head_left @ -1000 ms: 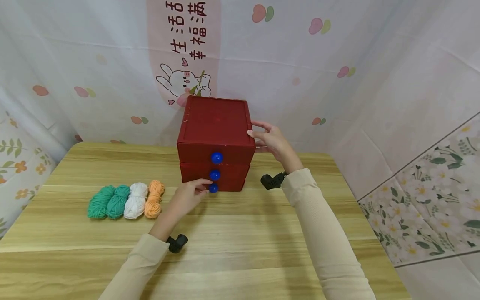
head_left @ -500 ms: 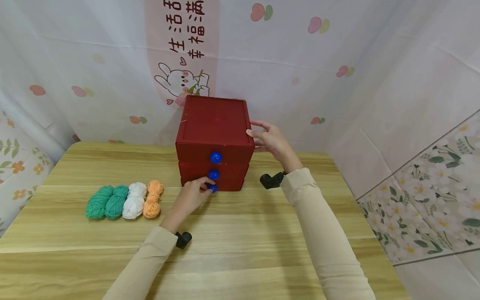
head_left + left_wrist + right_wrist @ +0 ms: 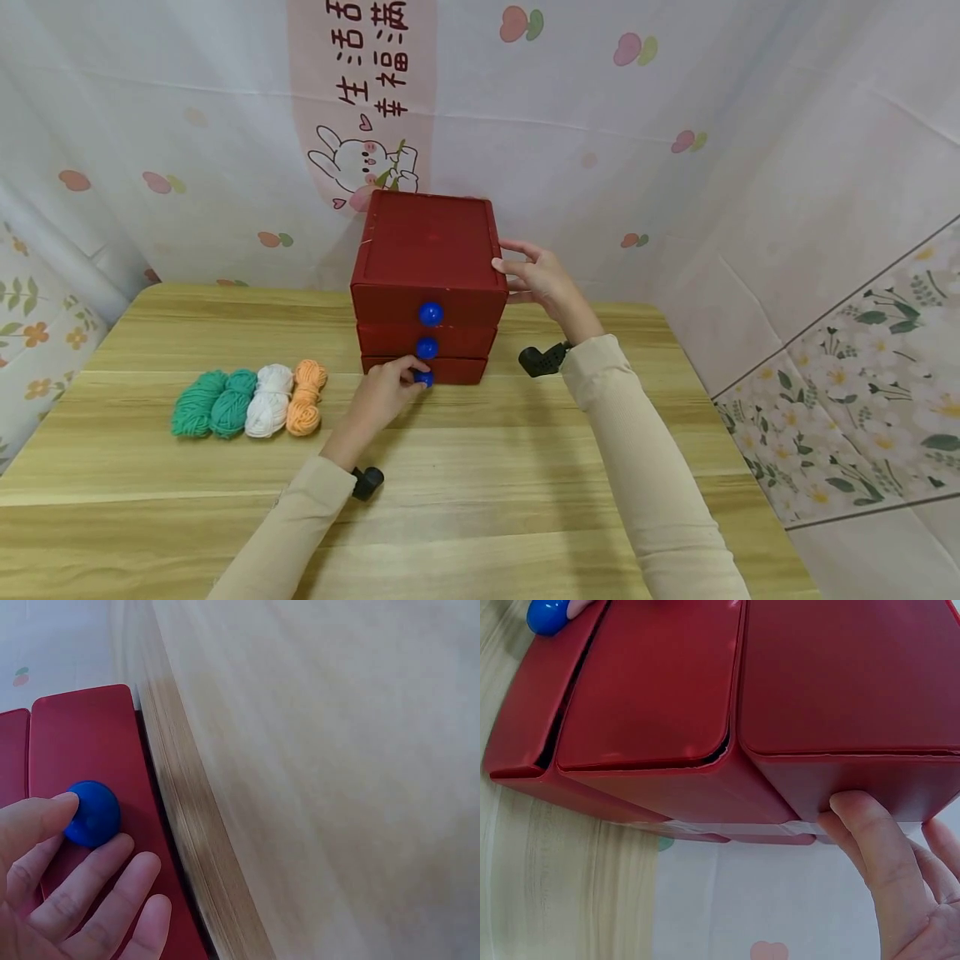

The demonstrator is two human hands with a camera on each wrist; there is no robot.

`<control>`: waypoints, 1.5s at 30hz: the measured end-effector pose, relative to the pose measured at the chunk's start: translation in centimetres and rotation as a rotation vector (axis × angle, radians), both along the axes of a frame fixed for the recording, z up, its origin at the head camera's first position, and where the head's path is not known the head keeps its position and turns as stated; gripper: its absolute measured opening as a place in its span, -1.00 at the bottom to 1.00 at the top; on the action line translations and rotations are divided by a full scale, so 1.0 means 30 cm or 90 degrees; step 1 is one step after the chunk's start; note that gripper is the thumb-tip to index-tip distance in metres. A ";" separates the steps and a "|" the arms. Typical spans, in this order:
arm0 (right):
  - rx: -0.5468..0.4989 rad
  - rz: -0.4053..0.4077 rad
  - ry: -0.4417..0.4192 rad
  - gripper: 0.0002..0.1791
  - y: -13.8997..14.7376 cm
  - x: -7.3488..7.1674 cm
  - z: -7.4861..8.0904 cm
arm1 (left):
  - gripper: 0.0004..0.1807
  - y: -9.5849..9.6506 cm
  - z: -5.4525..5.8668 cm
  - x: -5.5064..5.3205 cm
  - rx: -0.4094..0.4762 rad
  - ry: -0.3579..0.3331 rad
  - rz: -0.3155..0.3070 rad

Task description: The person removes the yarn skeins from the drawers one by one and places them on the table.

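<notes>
A red chest of drawers stands at the back of the table, with three blue ball knobs down its front. My left hand pinches the lowest knob between thumb and fingers. In the right wrist view, a dark gap shows that the bottom drawer stands slightly out. My right hand rests against the chest's right side near the top, its thumb on the side panel and its fingers stretched toward the back. What the drawers hold is hidden.
Left of the chest lie several yarn skeins in a row: two green ones, a white one and an orange one. Behind the wooden table hangs a printed curtain, close to the chest's back.
My left hand has moved slightly right and taken hold of the lowest knob. The bottom drawer has come out a little. My right hand has stayed against the chest.
</notes>
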State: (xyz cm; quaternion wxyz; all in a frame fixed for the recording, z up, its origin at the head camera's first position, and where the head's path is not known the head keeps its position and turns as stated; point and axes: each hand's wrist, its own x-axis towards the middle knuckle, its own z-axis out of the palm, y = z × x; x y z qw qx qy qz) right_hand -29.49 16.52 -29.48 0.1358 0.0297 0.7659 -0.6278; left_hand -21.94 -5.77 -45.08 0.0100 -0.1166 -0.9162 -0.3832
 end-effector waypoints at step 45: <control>-0.004 -0.001 0.006 -0.42 0.006 -0.006 -0.009 | -0.80 -0.002 -0.018 0.204 -0.038 0.070 0.020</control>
